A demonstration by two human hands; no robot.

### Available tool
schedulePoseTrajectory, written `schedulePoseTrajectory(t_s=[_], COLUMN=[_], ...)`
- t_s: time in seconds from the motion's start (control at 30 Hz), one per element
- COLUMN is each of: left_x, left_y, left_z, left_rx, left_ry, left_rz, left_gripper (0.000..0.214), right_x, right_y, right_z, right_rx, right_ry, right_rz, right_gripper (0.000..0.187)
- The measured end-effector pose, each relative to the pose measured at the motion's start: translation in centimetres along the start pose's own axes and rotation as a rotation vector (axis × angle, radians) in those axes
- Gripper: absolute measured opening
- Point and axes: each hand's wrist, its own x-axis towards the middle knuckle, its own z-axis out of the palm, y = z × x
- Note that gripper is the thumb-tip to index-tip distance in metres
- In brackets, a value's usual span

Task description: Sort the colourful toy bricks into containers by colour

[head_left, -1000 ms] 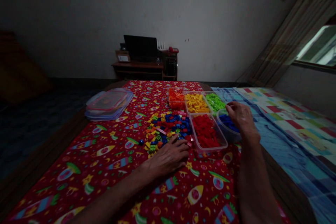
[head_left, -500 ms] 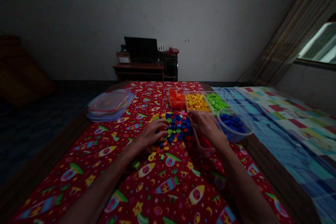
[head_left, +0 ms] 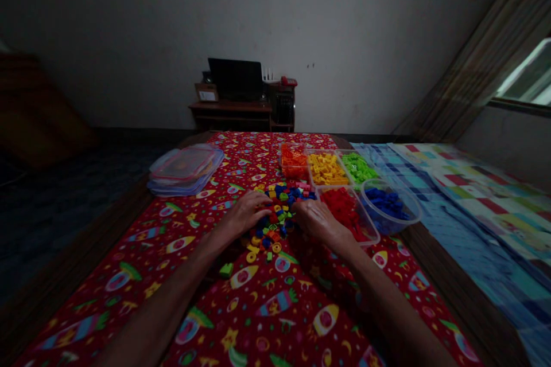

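A mixed pile of small plastic building bricks [head_left: 282, 213] in blue, yellow, green, red and orange lies on the red patterned cloth [head_left: 275, 287]. At its left edge is my left hand [head_left: 246, 215], thumb and fingers apart around the loose pieces. My right hand [head_left: 316, 219] is over the pile's right side, its fingers curled down and pressed together; what they hold, if anything, is hidden. Just right of that hand stands a clear container of red bricks [head_left: 344, 206]. A lone green brick [head_left: 226, 270] lies in front of my left forearm.
Behind the pile are clear containers of orange pieces [head_left: 293, 161], yellow bricks [head_left: 326, 169] and green bricks [head_left: 359, 168]. A round tub [head_left: 413, 215] of blue bricks stands at the right. Stacked plastic lids [head_left: 187, 169] lie at the left. A bed [head_left: 465, 212] adjoins the table's right side.
My right hand has moved left, from above the container of red bricks to the pile, uncovering the red bricks. My left hand stays at the pile's left edge. The view has shifted slightly.
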Motion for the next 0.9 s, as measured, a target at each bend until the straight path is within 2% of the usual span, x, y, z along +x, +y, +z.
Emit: schedulePoseTrajectory(t_s=[0.1,0.2,0.3,0.37,0.43,0.5,0.57,0.63,0.73,0.9], left_x=[-0.3,0.0,0.7,1.0,1.1,1.0,0.9,0.8,0.2,-1.1], left_y=[0.7,1.6,2.9,3.9,4.8,5.3,5.3,4.7,3.3,2.0], left_z=[0.3,-0.3,-0.8,-0.7,-0.4,-0.1,-0.1,-0.3,-0.2,1.4], left_rx=[0.000,-0.046,-0.253,-0.449,-0.580,-0.607,-0.544,-0.390,-0.108,0.194], left_ry=[-0.042,0.024,0.065,0.033,-0.008,-0.034,-0.053,-0.049,-0.072,-0.078], left_rz=[0.035,-0.089,-0.278,-0.368,-0.394,-0.384,-0.361,-0.311,-0.159,0.045], left_gripper=[0.018,0.016,0.028,0.044,0.057,0.059,0.052,0.037,0.016,0.016], right_x=[-0.5,-1.1,-1.2,-0.7,-0.1,0.3,0.5,0.3,-0.1,-0.5], right_y=[1.1,2.8,3.2,2.4,1.3,0.4,0.2,0.5,1.1,1.4], right_z=[-1.0,-1.5,-1.1,-0.4,0.3,0.8,1.0,1.2,1.8,3.4], right_rx=[0.008,0.019,0.084,0.160,0.225,0.255,0.245,0.200,0.145,0.197], right_ry=[-0.020,0.036,0.166,0.218,0.237,0.225,0.207,0.200,0.229,0.332], right_rz=[0.056,0.095,-0.008,-0.114,-0.206,-0.252,-0.241,-0.197,-0.156,-0.211], right_gripper=[0.021,0.022,0.016,0.023,0.032,0.030,0.027,0.025,0.026,0.037])
